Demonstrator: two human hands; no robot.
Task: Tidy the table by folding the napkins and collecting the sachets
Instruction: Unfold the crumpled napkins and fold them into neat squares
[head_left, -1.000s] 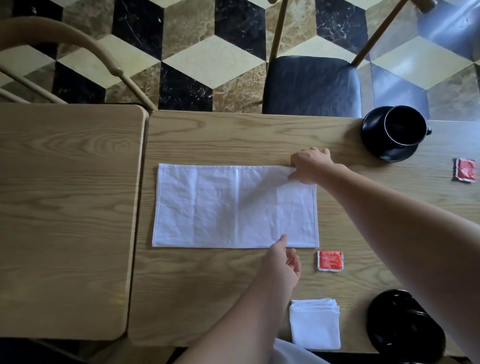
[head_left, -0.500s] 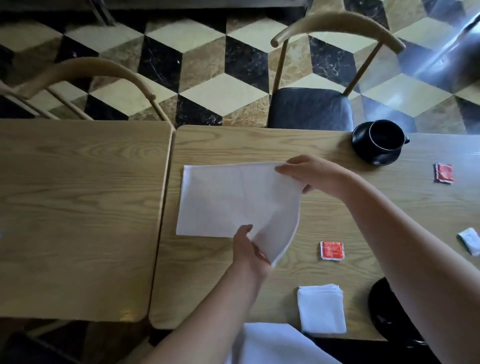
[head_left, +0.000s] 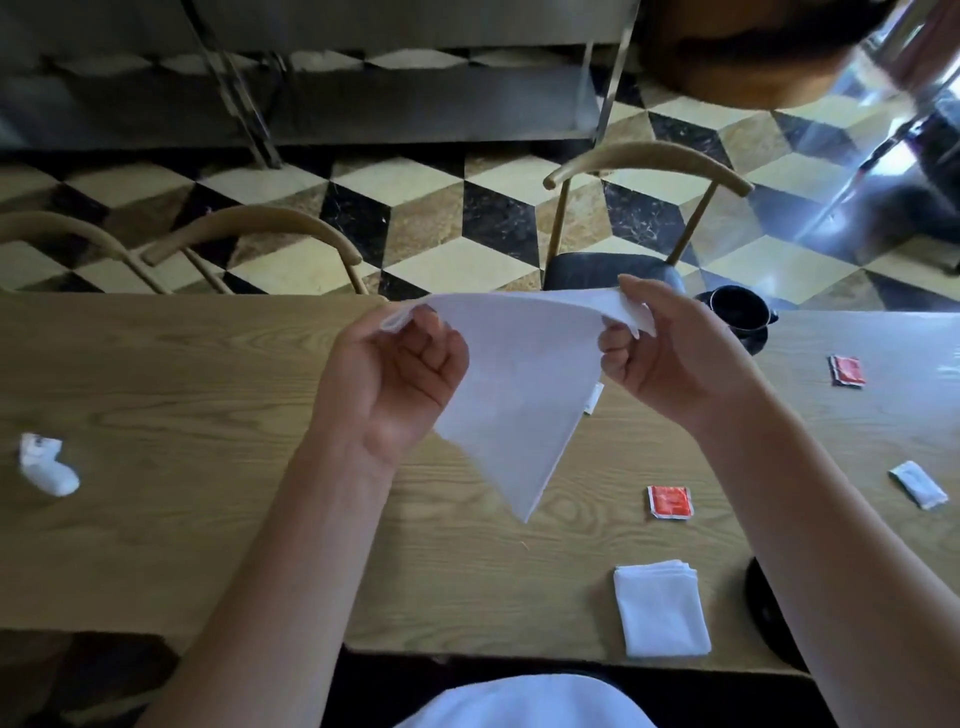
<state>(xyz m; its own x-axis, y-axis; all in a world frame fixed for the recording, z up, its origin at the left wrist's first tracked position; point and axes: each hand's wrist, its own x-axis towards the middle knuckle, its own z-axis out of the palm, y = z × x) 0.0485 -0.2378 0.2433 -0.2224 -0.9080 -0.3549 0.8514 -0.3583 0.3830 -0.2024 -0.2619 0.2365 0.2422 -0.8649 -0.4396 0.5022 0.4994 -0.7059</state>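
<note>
A white napkin (head_left: 524, 384) hangs in the air above the wooden table (head_left: 208, 415), its lower corner pointing down. My left hand (head_left: 395, 379) pinches its left top corner and my right hand (head_left: 670, 353) pinches its right top corner. A folded white napkin (head_left: 660, 608) lies near the table's front edge on the right. One red sachet (head_left: 670, 501) lies just beyond it, and another red sachet (head_left: 847, 370) sits at the far right. A white sachet (head_left: 918, 484) lies at the right edge, and a crumpled white sachet (head_left: 48, 465) at the far left.
A black cup on a saucer (head_left: 740, 312) stands at the table's back right. A black dish (head_left: 769, 613) peeks out behind my right forearm. Wooden chairs (head_left: 649, 166) stand beyond the far edge over a chequered floor.
Both hands have lifted the napkin off the table and hold it up by its top corners. The view has tilted upward, showing more floor and both table ends.
</note>
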